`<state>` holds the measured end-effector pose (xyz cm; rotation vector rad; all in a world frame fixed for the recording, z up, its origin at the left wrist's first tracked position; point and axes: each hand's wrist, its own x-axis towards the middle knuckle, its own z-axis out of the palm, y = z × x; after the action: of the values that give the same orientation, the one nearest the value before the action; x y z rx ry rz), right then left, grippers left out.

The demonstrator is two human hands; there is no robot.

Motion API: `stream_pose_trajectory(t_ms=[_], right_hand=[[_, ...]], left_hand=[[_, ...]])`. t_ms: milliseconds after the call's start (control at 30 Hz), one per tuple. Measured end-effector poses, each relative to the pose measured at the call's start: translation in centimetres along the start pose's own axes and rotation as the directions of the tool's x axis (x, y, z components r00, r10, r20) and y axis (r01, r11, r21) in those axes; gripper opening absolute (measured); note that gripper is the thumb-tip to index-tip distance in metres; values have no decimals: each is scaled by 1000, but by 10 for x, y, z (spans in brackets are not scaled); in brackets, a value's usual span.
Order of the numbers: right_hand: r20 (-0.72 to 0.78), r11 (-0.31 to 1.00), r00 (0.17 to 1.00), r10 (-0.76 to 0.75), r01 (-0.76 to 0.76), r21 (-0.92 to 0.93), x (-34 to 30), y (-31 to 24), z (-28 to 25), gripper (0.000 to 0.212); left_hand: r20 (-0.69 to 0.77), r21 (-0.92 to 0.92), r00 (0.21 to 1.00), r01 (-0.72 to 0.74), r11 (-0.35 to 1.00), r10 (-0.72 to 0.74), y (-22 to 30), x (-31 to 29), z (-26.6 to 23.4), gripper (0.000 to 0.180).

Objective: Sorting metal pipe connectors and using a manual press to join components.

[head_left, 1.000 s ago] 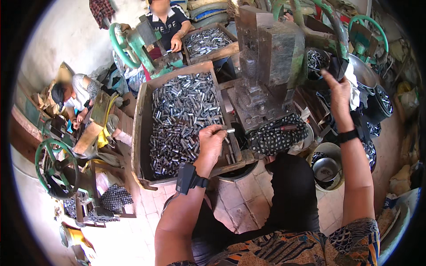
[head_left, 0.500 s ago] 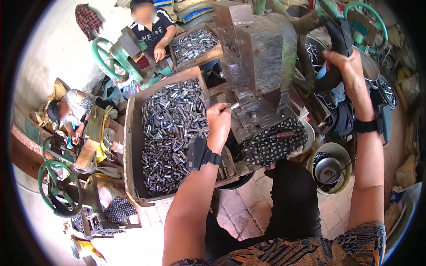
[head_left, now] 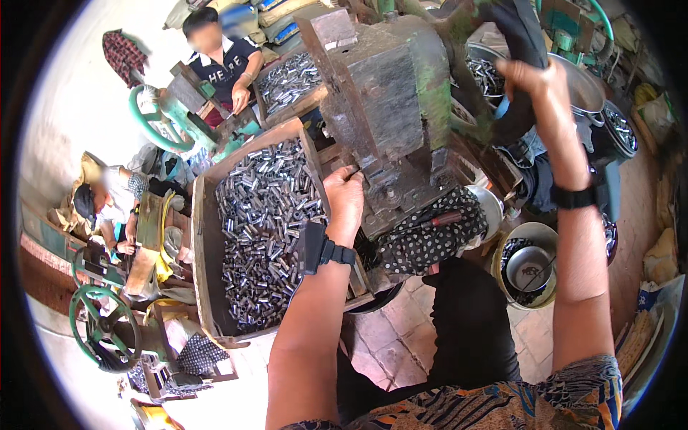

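Note:
My left hand (head_left: 346,199) reaches to the base of a heavy grey-green press (head_left: 390,107), fingertips pinched together at its die slot on a small metal tube that barely shows. A black band sits on that wrist. Raised at the upper right, my right hand (head_left: 539,84) is closed around the press's black cloth-wrapped handle (head_left: 527,39). A wooden crate (head_left: 204,272) heaped with several short shiny metal tubes (head_left: 261,215) stands just left of my left arm.
A black dotted cloth (head_left: 430,240) lies under the press. A yellow bucket (head_left: 502,276) holding a metal bowl stands by my right knee. Two other people work at green handwheel presses (head_left: 154,118), one at the top (head_left: 226,61), one at the left (head_left: 107,197). More tube-filled pans (head_left: 620,129) stand far right.
My left hand carried a small tube from over the crate to the press's slot. My right hand rose with the handle, and my head leaned closer to the machine.

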<state>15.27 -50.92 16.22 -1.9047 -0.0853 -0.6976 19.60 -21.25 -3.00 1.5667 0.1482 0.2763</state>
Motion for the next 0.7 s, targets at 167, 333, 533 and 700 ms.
stream_pose_trajectory(t_ms=[167, 333, 533, 700], right_hand=[[-177, 990, 984, -20, 44, 136, -38, 52, 25, 24], [39, 993, 998, 40, -44, 110, -16, 8, 3, 21], [-84, 992, 996, 20, -9, 123, -38, 17, 20, 22], [-196, 990, 981, 18, 10, 144, -41, 42, 23, 23]], left_hand=[[38, 77, 999, -14, 997, 11, 0, 2, 6, 16], [96, 61, 983, 149, 987, -154, 9, -3, -7, 16], [88, 125, 962, 248, 961, -260, 25, -24, -44, 20], [190, 26, 902, 390, 920, -388, 39, -43, -60, 21]])
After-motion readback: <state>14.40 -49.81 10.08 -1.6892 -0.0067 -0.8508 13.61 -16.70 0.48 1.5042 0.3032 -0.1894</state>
